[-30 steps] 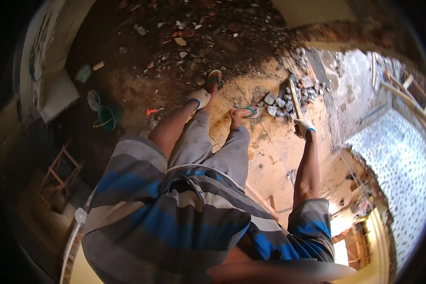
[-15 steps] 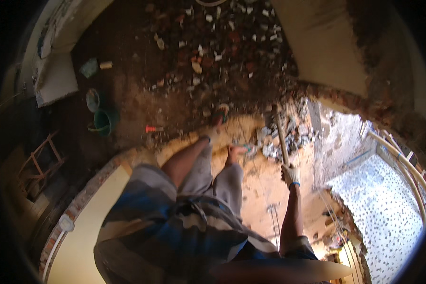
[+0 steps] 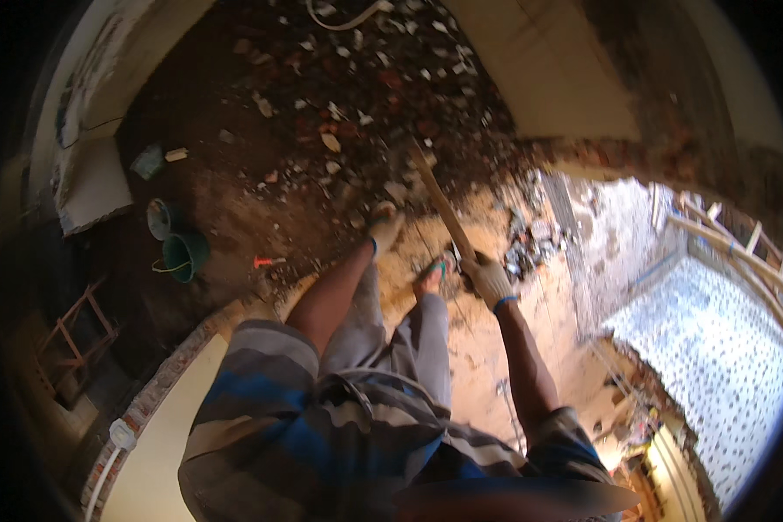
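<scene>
My right hand (image 3: 489, 282), in a pale glove with a blue cuff, is closed round the lower end of a long wooden-handled tool (image 3: 444, 202). The handle slants forward and left. Its dark head, over the rubble, is too unclear to name. My left hand (image 3: 386, 233), also gloved, is in front of my left leg, apart from the handle. Its fingers are too unclear to read, and nothing shows in it. My right foot (image 3: 431, 277), in a sandal, stands on the pale orange ground between the hands.
Broken brick and rubble (image 3: 348, 104) cover the dark floor ahead. More debris (image 3: 535, 244) lies right of my right hand. To the left are a green bucket (image 3: 185, 256), a red-handled tool (image 3: 268, 261) and a wooden frame (image 3: 76, 331). A broken wall edge (image 3: 170, 361) runs beside me.
My right hand has moved left and forward, swinging the tool's far end left over the rubble. My left hand has come forward into view. The whole view has shifted slightly.
</scene>
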A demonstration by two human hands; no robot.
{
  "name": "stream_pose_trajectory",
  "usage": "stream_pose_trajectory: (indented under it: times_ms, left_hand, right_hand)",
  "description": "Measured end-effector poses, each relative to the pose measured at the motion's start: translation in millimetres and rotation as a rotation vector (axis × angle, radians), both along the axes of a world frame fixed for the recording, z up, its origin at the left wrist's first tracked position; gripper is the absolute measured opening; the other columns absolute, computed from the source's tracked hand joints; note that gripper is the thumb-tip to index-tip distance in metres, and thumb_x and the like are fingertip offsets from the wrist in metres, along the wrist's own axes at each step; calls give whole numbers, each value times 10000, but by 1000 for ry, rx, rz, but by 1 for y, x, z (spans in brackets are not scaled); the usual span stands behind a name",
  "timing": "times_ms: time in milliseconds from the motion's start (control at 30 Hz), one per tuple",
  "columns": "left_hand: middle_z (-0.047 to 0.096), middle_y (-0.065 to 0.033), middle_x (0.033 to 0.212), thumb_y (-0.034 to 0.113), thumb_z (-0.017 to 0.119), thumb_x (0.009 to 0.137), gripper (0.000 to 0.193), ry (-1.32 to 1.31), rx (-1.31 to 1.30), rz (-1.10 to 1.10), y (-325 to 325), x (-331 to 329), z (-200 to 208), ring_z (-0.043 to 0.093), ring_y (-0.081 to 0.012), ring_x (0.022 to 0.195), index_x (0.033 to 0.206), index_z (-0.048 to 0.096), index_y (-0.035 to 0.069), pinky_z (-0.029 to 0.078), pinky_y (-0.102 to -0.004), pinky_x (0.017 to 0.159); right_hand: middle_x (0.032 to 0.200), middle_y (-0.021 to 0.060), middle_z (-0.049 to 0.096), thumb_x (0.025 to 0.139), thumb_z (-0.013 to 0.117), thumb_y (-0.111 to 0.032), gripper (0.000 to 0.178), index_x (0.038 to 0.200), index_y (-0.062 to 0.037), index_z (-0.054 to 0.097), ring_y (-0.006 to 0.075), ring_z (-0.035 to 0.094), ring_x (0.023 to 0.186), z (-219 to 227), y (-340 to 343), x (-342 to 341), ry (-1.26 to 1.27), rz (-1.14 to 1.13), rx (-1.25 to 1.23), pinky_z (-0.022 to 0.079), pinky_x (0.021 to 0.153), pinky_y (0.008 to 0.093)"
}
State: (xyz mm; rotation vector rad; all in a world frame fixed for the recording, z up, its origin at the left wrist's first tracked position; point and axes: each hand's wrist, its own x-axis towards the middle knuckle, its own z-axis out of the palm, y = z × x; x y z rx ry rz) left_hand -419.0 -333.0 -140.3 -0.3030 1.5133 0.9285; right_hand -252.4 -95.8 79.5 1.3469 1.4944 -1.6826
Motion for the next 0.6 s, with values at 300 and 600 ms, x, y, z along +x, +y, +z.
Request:
stream_pose_trajectory:
  times_ms: [300,600]
  left_hand:
    - [694,-157,1087,823,641,934,800,-381,145,687,152,112,22,726,-326,965,1221,562,81,629,-598,893]
    - [621,-95,761,630,634,1035,480,-762,70,769,221,320,-8,658,-312,684,1118,590,160,623,-629,740]
  right_hand:
    - [932,47,700,1020,734,-250,578,1528,-30,567,105,639,711,39,33,213,94,46,6,564,643,305]
    - [1190,220,764,947,781,-238,667,1562,-163,532,433,751,1017,39,44,408,-170,624,638,607,866,516]
